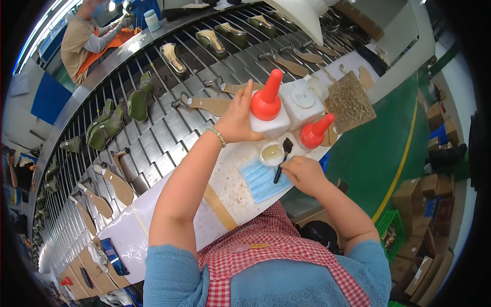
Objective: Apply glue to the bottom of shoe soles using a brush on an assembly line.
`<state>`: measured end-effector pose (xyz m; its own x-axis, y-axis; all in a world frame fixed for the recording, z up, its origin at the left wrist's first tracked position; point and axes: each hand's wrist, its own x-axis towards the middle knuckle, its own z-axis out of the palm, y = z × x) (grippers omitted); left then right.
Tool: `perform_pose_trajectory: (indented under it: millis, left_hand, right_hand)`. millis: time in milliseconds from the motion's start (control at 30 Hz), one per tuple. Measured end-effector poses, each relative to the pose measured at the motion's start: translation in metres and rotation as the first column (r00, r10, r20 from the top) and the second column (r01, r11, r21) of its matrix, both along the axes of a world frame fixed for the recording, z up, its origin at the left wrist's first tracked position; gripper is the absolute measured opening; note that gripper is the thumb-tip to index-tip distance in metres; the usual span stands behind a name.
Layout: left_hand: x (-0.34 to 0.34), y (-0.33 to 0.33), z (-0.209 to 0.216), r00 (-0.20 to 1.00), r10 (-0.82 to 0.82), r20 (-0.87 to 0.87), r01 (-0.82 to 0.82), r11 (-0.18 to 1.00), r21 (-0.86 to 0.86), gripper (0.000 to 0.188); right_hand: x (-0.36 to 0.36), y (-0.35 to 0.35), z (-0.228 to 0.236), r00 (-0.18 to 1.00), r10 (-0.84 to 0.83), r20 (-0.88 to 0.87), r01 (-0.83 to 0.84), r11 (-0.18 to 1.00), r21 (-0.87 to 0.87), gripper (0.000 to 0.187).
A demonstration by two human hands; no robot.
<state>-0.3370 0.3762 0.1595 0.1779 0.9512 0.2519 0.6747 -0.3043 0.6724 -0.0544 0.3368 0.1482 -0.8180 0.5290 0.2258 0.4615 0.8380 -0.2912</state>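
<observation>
My left hand [237, 116] is wrapped against the left side of a white squeeze bottle [269, 124] with a red cone-shaped cap [268, 97]. Its fingers reach up beside the cap, and the thumb lies along the front. Between finger and thumb, my right hand [305, 175] pinches a small black brush [279, 173], its dark bristle end pointing away from me. The brush lies beside a small white cup [271, 153] of yellowish liquid. Under the cup and brush is a light blue face mask [260, 182]. A second red cone cap [316, 132] stands right of the cup.
A white square container [303, 104] sits behind the bottles, beside a rough brown block [351, 102]. Shoe insoles [209, 106] lie on the slatted metal conveyor [158, 140], with green shoes [139, 98] farther off. A phone [113, 257] rests at left. Across the conveyor, a person [87, 43] works.
</observation>
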Motion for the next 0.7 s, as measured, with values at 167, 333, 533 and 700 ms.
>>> perform_pose_trajectory:
  millis: [167,333,533,700]
  left_hand:
    - [0.0,-0.002,0.0,1.0,0.004,0.018,-0.003,0.999,-0.037,0.142]
    - [0.002,-0.002,0.003,1.0,0.003,0.012,-0.003,0.998,-0.059,0.142]
    - [-0.011,-0.01,0.002,0.999,0.016,-0.035,-0.016,1.0,-0.005,0.141]
    - [-0.043,-0.042,0.006,0.994,0.103,0.044,-0.102,0.995,-0.018,0.118]
  right_hand:
    - [-0.001,0.0,-0.015,0.962,0.185,0.199,-0.211,0.971,0.116,0.022]
    - [0.004,0.01,-0.007,0.915,0.283,0.286,-0.343,0.92,0.187,0.024]
    - [0.037,-0.003,0.023,0.975,0.102,-0.198,-0.059,0.975,0.212,0.028]
    - [0.032,-0.054,0.04,0.536,-0.486,-0.69,-0.013,0.813,-0.582,0.019]
